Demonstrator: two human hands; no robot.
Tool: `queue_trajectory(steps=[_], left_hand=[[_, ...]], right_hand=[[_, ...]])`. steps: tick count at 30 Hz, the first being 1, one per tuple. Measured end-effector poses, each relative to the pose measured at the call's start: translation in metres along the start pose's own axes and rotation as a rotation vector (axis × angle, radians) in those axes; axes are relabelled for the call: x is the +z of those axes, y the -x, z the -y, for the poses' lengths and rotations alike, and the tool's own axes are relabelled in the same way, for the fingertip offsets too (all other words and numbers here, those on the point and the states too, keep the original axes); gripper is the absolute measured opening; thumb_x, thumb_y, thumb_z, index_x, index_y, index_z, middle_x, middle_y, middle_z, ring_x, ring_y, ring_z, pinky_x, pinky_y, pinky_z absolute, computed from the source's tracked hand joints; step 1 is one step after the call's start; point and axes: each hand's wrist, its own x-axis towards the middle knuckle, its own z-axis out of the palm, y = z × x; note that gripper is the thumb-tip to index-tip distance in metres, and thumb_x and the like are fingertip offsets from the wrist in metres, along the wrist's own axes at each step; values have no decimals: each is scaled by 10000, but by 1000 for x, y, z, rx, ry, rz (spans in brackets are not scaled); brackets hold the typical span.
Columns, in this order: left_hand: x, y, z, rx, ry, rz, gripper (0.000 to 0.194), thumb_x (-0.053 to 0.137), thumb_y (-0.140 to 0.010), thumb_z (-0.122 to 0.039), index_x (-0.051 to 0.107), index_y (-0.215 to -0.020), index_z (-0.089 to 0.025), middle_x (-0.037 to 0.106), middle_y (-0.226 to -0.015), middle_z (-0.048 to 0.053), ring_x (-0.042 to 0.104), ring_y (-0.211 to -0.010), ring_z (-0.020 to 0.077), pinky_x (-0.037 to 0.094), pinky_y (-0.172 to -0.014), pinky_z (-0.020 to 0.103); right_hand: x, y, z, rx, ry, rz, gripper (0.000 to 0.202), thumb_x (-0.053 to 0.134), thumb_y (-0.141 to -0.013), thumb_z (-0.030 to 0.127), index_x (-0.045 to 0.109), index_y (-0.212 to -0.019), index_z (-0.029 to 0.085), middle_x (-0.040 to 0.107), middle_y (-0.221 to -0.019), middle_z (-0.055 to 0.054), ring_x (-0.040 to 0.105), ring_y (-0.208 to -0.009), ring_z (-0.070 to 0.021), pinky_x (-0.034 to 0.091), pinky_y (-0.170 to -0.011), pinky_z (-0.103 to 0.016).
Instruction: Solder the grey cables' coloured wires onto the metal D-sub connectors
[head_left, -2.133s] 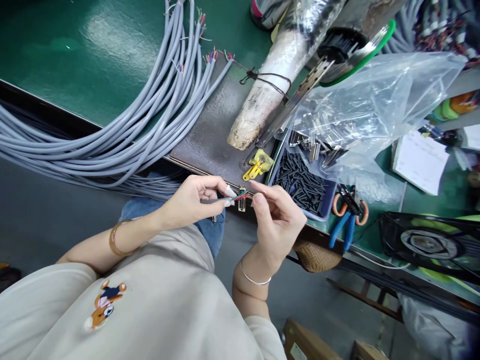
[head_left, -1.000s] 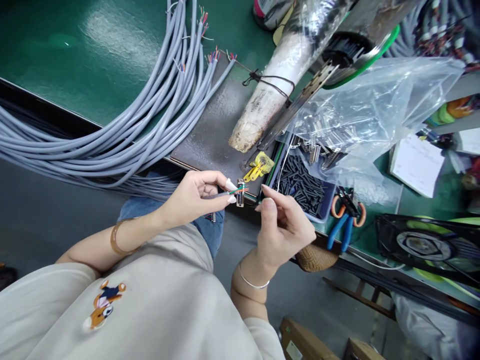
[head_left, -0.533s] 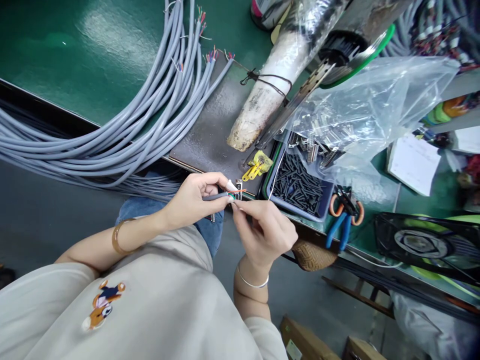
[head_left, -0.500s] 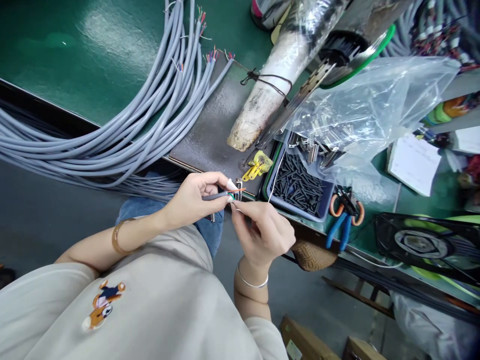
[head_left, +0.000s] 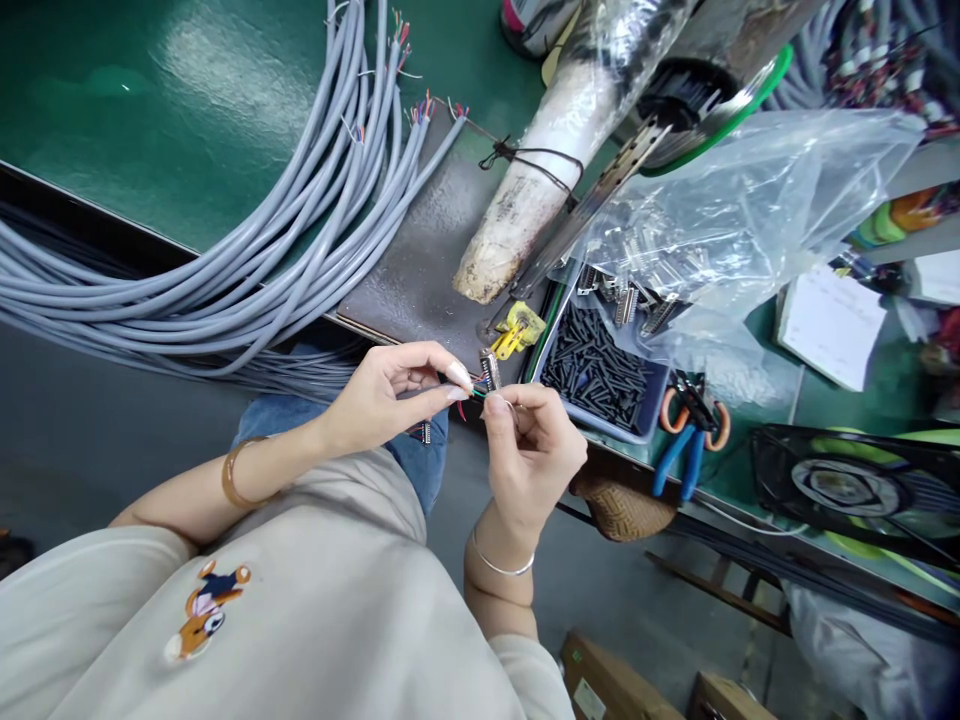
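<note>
My left hand (head_left: 405, 393) is closed in a pinch on the stripped end of a grey cable (head_left: 426, 390). Thin coloured wires (head_left: 477, 385) come out past its fingertips, one red wire bending downward. Just beyond them stands a small metal multi-pin connector (head_left: 489, 368), tilted slightly. My right hand (head_left: 529, 440) pinches at the connector's lower end with thumb and forefinger; its other fingers are curled. The fingertips hide how the wires meet the connector.
A bundle of grey cables (head_left: 300, 255) drapes over the bench on the left. Yellow tweezers-like pieces (head_left: 517, 332), a blue bin (head_left: 642, 425) of black sleeves, a clear bag (head_left: 765, 220) of connectors and pliers (head_left: 686, 440) lie ahead and right. A white-wrapped tube (head_left: 517, 200) projects overhead.
The connector has shifted slightly right and tilted. My right hand has turned, its fingertips moving up to the connector's end; the white wire seen above this hand is no longer visible there.
</note>
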Motion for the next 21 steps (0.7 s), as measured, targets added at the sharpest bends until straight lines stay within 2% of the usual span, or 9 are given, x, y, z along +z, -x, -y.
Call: queue_trajectory(steps=[6,11,16,21], left_hand=[[-12,1,10,123,-10,69,168,827,-835,-318,777,-810,-159,791,-906,97,745,-852,157,618,-763,236],[-14,4,12,156,-60,51,145,824,-840,-305,788,-817,-167,799,-896,101,750,-864,161,620,-772,239],[-11,5,11,192,-64,30,65,809,-843,-231,794,-844,-168,783,-879,77,742,-858,135,612,-795,208],[-7,6,9,112,-23,5,148,835,-813,-273,762,-835,-146,765,-860,71,724,-790,125,612,-735,194]], right_hand=[[-2,3,-1,-164,7,63,86,659,-933,184,634,-863,228,612,-725,43,410,-494,-66,320,-454,-242],[-1,2,-1,-208,31,61,121,675,-912,128,626,-883,235,599,-716,65,399,-496,-53,320,-470,-234],[0,0,1,-220,36,45,106,674,-920,142,627,-885,231,601,-708,68,380,-477,-47,319,-470,-236],[1,0,-1,-184,59,32,79,658,-942,195,632,-873,224,584,-689,63,355,-456,-51,306,-450,-245]])
